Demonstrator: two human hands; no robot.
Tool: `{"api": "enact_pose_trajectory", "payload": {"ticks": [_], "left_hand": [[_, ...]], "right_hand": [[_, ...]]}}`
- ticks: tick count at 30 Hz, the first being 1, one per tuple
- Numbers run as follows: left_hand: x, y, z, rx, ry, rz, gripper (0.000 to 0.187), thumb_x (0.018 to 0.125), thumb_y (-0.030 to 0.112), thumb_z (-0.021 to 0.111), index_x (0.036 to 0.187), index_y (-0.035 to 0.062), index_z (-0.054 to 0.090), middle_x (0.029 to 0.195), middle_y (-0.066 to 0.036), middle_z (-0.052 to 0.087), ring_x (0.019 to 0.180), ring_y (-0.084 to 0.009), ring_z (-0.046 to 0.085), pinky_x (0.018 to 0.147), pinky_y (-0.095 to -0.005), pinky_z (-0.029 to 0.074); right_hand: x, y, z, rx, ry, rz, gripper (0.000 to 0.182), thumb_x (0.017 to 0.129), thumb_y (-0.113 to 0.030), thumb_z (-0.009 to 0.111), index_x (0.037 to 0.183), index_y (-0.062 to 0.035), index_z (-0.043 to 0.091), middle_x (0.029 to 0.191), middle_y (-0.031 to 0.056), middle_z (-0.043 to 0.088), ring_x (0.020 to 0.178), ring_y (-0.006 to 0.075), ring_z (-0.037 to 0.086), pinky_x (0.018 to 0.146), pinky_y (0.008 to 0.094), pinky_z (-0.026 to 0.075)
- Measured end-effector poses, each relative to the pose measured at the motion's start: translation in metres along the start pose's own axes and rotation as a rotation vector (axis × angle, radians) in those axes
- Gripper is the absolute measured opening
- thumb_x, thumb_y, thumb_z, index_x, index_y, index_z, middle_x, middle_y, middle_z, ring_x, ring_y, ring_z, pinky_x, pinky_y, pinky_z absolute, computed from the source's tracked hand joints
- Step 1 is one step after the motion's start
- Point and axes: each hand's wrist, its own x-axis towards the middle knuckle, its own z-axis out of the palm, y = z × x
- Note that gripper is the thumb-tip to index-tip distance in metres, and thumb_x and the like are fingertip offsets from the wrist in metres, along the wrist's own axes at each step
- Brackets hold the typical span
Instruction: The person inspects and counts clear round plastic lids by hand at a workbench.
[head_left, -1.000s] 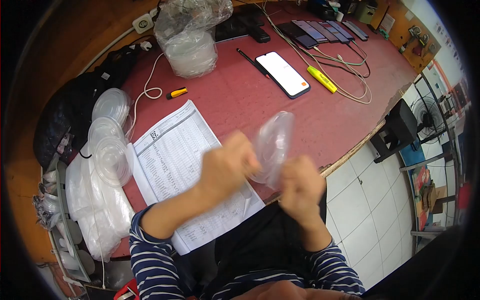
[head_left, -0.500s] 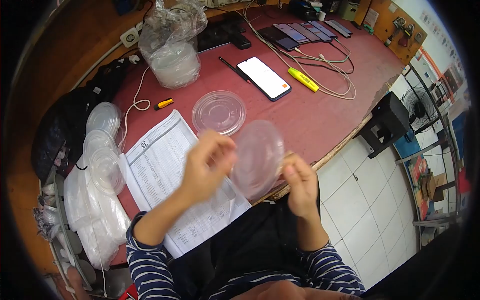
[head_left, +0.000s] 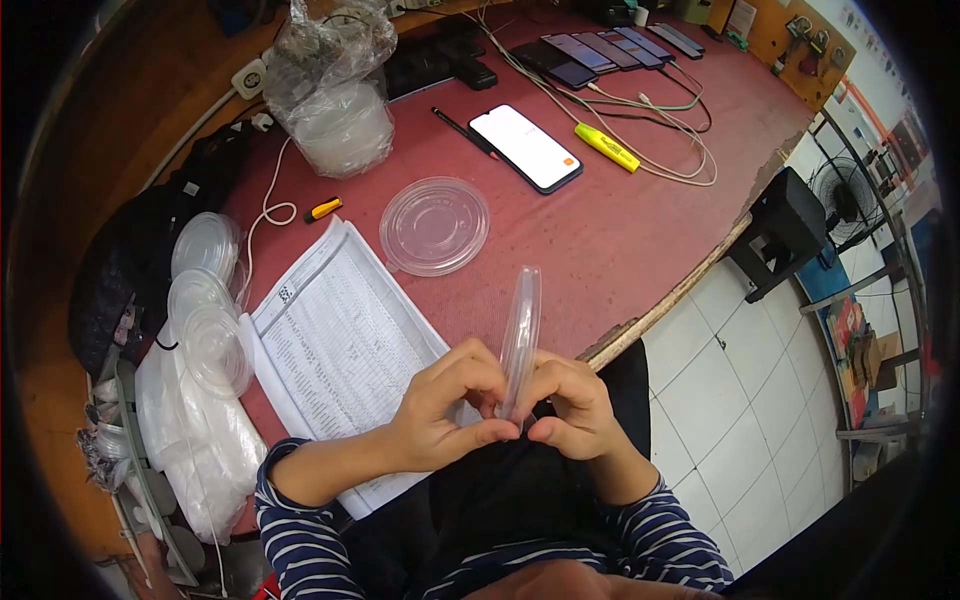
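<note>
Clear plastic lids (head_left: pixel 521 335), seen edge-on as a thin upright pair, are pinched between my two hands over the table's front edge. My left hand (head_left: pixel 455 400) grips the lower rim from the left, thumb and fingers curled in. From the other side my right hand (head_left: pixel 575 405) pinches the same rim, its fingertips close to the left ones. One more clear lid (head_left: pixel 435 228) lies flat on the red table just beyond. Under my left forearm is a stack of printed sheets (head_left: pixel 335 330).
Loose clear lids (head_left: pixel 217 348) and plastic bags (head_left: pixel 190 430) lie at the left. A bagged stack of containers (head_left: pixel 345 130) stands behind. Farther back are a lit phone (head_left: pixel 527 148), a yellow highlighter (head_left: pixel 607 148), a yellow-black tool (head_left: pixel 323 209), cables and several phones (head_left: pixel 610 50).
The held lid has turned from facing me to edge-on. My left hand has come in from the left onto its rim, and my right hand has moved inward and down.
</note>
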Motion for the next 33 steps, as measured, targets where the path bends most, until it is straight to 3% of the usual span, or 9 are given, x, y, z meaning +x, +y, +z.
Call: {"api": "enact_pose_trajectory", "payload": {"ticks": [14,19,21,23,26,28,30,31,33], "left_hand": [[0.005,-0.001,-0.005,0.007,0.004,0.054,0.030,0.071,0.019,0.073,0.087,0.0033,0.053,0.079,-0.007,0.049,0.066,-0.0135,0.048,0.057,-0.0223,0.040],[0.010,0.012,-0.010,0.362,0.072,0.237,0.026,0.069,0.010,0.072,0.085,0.0032,0.053,0.078,-0.008,0.051,0.063,-0.0171,0.054,0.052,-0.0244,0.044],[0.007,0.026,-0.022,0.484,0.153,0.256,0.026,0.067,0.006,0.071,0.085,0.0038,0.053,0.079,-0.009,0.051,0.063,-0.0175,0.056,0.050,-0.0250,0.046],[0.004,0.039,-0.035,0.663,0.272,0.234,0.027,0.064,0.004,0.072,0.087,0.0060,0.056,0.081,-0.007,0.057,0.072,-0.0198,0.055,0.058,-0.0273,0.043],[0.005,0.073,-0.077,1.140,0.541,0.407,0.027,0.059,-0.004,0.067,0.080,0.0038,0.052,0.075,-0.007,0.051,0.057,-0.0163,0.050,0.047,-0.0243,0.040],[-0.001,0.088,-0.105,1.362,0.844,0.314,0.023,0.059,-0.006,0.062,0.076,0.0050,0.051,0.071,-0.005,0.048,0.054,-0.0161,0.046,0.047,-0.0258,0.038],[-0.009,0.103,-0.129,1.494,1.007,-0.121,0.014,0.066,0.007,0.060,0.073,0.0052,0.047,0.070,-0.006,0.046,0.055,-0.0202,0.048,0.052,-0.0311,0.040],[-0.020,0.100,-0.151,1.567,0.934,-0.232,0.012,0.068,0.007,0.058,0.075,0.0045,0.048,0.072,-0.007,0.048,0.060,-0.0226,0.050,0.055,-0.0311,0.040],[-0.048,0.078,-0.202,1.663,0.811,-0.472,0.013,0.069,0.010,0.058,0.078,0.0043,0.050,0.076,-0.009,0.051,0.069,-0.0277,0.054,0.061,-0.0355,0.041]], "right_hand": [[0.004,-0.006,0.004,-0.079,0.026,0.041,0.010,0.080,-0.009,0.057,0.078,-0.0008,0.052,0.076,0.0096,0.051,0.065,0.0207,0.049,0.059,0.0277,0.039],[0.018,-0.008,0.012,-0.249,0.090,-0.090,0.019,0.075,-0.015,0.064,0.078,0.0000,0.052,0.075,0.0118,0.054,0.063,0.0217,0.050,0.056,0.0280,0.040],[0.029,-0.011,0.018,-0.245,0.080,-0.053,0.023,0.074,-0.015,0.064,0.087,0.0006,0.053,0.081,0.0138,0.055,0.071,0.0250,0.053,0.063,0.0307,0.042],[0.046,-0.007,0.029,-0.242,0.041,-0.074,0.028,0.075,-0.017,0.064,0.093,0.0007,0.052,0.089,0.0153,0.055,0.080,0.0279,0.053,0.071,0.0331,0.042],[0.064,0.002,0.039,-0.340,-0.072,-0.047,0.040,0.076,-0.021,0.064,0.106,-0.0004,0.049,0.108,0.0182,0.050,0.099,0.0337,0.048,0.085,0.0373,0.039],[0.068,0.008,0.049,-0.416,-0.170,-0.007,0.046,0.076,-0.023,0.063,0.112,-0.0015,0.047,0.118,0.0197,0.047,0.110,0.0366,0.044,0.092,0.0391,0.035],[0.068,0.011,0.062,-0.497,-0.332,-0.180,0.053,0.076,-0.031,0.062,0.120,-0.0074,0.045,0.132,0.0162,0.037,0.121,0.0368,0.034,0.098,0.0456,0.029],[0.066,0.012,0.066,-0.499,-0.332,-0.179,0.053,0.076,-0.031,0.062,0.120,-0.0074,0.045,0.132,0.0162,0.037,0.121,0.0368,0.034,0.098,0.0456,0.029],[0.059,0.014,0.073,-0.548,-0.566,-0.382,0.062,0.076,-0.043,0.058,0.129,-0.0173,0.039,0.137,0.0123,0.033,0.127,0.0340,0.028,0.101,0.0519,0.020]]}}
